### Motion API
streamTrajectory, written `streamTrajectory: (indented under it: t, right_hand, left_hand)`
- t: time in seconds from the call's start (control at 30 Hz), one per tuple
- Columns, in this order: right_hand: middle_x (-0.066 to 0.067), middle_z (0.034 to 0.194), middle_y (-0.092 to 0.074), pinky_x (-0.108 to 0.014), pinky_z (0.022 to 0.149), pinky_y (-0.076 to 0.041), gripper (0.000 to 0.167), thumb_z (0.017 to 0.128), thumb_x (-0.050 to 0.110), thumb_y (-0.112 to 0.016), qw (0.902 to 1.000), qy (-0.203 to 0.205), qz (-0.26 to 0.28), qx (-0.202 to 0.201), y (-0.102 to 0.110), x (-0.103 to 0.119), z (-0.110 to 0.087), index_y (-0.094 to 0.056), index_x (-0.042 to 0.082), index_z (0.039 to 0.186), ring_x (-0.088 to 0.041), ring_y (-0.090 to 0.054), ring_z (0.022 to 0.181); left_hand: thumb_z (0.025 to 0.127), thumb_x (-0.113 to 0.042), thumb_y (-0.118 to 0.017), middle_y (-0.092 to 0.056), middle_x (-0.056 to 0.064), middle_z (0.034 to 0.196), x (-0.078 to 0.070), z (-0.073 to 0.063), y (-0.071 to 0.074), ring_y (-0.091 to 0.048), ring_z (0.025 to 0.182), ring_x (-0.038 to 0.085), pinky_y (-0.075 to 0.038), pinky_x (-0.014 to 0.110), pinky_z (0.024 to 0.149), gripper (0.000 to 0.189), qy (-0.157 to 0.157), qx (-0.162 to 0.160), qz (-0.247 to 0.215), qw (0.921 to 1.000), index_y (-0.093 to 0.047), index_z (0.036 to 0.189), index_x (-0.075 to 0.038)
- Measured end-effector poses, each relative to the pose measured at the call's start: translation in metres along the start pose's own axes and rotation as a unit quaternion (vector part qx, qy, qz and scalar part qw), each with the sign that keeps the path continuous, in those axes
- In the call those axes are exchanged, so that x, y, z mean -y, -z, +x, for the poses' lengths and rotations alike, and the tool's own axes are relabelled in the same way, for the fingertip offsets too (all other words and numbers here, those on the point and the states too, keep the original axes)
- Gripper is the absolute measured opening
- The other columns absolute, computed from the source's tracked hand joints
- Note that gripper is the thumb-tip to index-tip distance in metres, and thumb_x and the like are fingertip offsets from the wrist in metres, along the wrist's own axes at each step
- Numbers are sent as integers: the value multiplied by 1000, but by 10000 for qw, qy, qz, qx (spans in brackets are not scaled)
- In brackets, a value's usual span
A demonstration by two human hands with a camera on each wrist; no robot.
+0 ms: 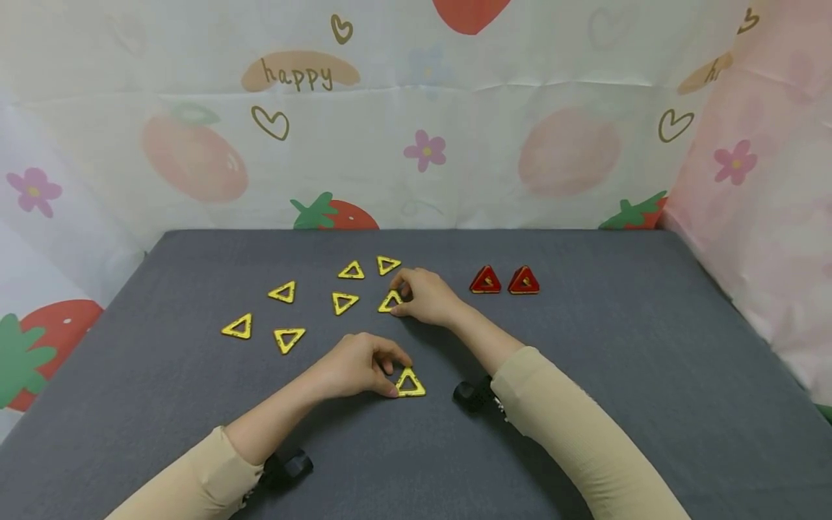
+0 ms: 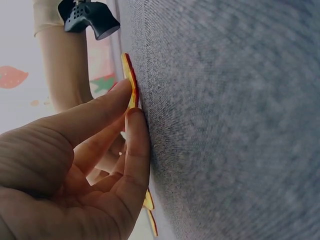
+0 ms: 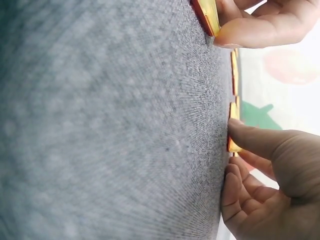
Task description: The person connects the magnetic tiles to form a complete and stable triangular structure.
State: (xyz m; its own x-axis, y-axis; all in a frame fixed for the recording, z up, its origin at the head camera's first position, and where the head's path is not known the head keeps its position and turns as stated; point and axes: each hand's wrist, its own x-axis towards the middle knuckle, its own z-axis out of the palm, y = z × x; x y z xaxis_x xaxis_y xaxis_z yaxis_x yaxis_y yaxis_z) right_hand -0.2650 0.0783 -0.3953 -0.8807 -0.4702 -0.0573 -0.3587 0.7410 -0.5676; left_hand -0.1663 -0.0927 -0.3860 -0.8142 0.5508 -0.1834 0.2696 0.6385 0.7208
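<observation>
Low on the cloth, my left hand (image 1: pixel 357 365) pinches a yellow hollow triangle (image 1: pixel 419 392) by its left side, thumb at the lower corner and a fingertip near the top. Seen edge-on in the left wrist view, this triangle (image 2: pixel 126 62) has a red underside. Farther back, my right hand (image 1: pixel 425 296) has thumb and finger on the right side of another yellow triangle (image 1: pixel 383 308). The right wrist view shows that triangle (image 3: pixel 233 110) under the thumb, its other fingers curled beside the cloth. Several matching triangles lie left of the right hand, among them one (image 1: pixel 341 303) close by.
Two red triangular pieces, one (image 1: pixel 477 288) beside the other (image 1: pixel 516 289), sit right of the right hand. A dark grey cloth (image 1: pixel 585 347) covers the table, with a printed curtain (image 1: pixel 455 195) behind. Black wrist cameras (image 1: pixel 469 396) hang under both forearms.
</observation>
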Motion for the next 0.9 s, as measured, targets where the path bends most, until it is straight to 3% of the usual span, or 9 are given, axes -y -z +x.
streamTrajectory:
  t: [0.23, 0.53, 0.9]
  right_hand:
    - [-11, 111, -65, -36, 85, -52, 38, 86, 24, -78, 9997, -92, 139, -159, 0, -1, 0, -61, 10, 117, -25, -62, 100]
    - [-10, 85, -65, -24, 58, -53, 29, 85, 17, -79, 9938, -368, 888, -559, 3, -3, -3, -59, 6, 104, -14, -64, 62]
    - [-6, 75, -65, -27, 60, -58, 21, 88, 15, -74, 9869, -512, 1486, -359, 12, -5, -16, -71, 11, 108, -13, -69, 62]
  left_hand:
    - [74, -13, -86, -66, 4, 81, 0, 0, -1, -57, 59, 6, -46, 23, 57, 34, 36, -79, 20, 10000, -76, 107, -13]
    - [74, -13, -86, -66, 3, 80, 1, 1, -3, -55, 58, 7, -45, 23, 56, 33, 85, -138, 10, 9999, -77, 106, -14]
    - [74, -12, -86, -66, 3, 81, 1, 1, -3, -54, 59, 8, -45, 23, 56, 34, 106, -129, -36, 9999, -77, 107, -13]
